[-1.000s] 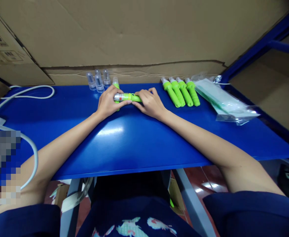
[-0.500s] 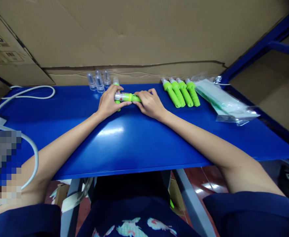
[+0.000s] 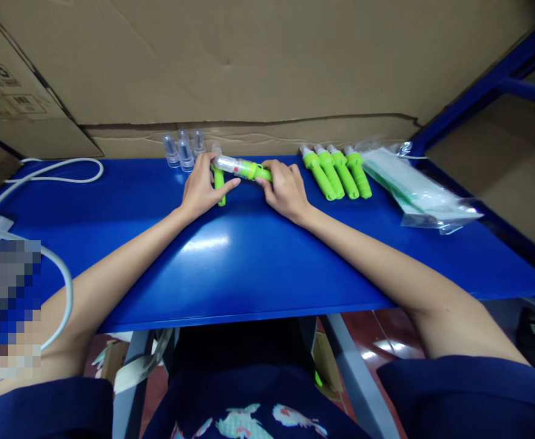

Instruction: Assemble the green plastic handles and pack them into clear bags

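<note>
My right hand [image 3: 286, 190] is closed round the green handle of a stick light [image 3: 244, 168] with a clear cap and a red spot inside. The light lies tilted across, its clear end pointing left. At that clear end is my left hand [image 3: 202, 186], thumb stretched out away from the light and fingers apart; whether its fingertips touch the cap I cannot tell. Behind the held light, a second green stick light [image 3: 220, 188] rests on the blue table [image 3: 249, 256], partly covered by the left hand. Several clear caps [image 3: 185, 153] stand upright just beyond my left hand.
Several green stick lights [image 3: 337, 174] lie in a row at the back right. Beside them is a clear plastic bag [image 3: 420, 186] with pale contents. A white cable [image 3: 61, 171] loops on the left. Cardboard [image 3: 249, 67] walls the back edge.
The held light has shifted slightly right and its clear end has risen. My left thumb and fingers have come apart from around it, uncovering the cap. My right hand has moved a little right.
</note>
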A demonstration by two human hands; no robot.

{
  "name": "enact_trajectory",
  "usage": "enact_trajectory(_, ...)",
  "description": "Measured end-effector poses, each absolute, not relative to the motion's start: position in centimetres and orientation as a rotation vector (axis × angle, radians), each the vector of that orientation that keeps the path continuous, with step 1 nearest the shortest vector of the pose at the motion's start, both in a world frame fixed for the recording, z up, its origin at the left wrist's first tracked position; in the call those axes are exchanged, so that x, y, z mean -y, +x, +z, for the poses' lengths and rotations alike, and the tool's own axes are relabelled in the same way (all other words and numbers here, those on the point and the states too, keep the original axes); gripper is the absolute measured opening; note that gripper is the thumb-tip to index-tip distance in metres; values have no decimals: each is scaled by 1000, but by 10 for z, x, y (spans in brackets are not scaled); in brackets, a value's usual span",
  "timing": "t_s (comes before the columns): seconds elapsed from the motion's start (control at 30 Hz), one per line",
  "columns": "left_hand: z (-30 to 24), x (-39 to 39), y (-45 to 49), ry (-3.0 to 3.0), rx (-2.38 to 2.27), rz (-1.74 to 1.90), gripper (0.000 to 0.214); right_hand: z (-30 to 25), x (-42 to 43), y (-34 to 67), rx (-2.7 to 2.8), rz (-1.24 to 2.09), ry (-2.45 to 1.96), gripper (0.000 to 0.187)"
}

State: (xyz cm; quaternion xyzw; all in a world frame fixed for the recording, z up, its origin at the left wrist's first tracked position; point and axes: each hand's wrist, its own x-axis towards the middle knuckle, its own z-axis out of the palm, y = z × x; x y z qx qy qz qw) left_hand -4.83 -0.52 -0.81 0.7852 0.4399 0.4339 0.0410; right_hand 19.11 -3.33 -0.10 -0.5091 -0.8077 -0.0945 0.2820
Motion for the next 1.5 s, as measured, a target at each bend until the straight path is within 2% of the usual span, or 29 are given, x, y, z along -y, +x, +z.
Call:
enact_trajectory(0.67,-16,-1,-50,2405,-1367,1342,54,-15,25,195,2068,-187,-1407,51)
enact_trajectory(0.97,-15,-1,-49,2443,-1334,1377,31,-2,34,191,2142,-149,-1565,46)
enact_trajectory(1.1,-14,-1,-49,2447,-1338,1370,32,7,42,186,2208,-168,-1615,40)
enact_trajectory(1.5,-13,0,-50,2451,-1344,1342,29,12,45,183,2297,-220,-1652,41)
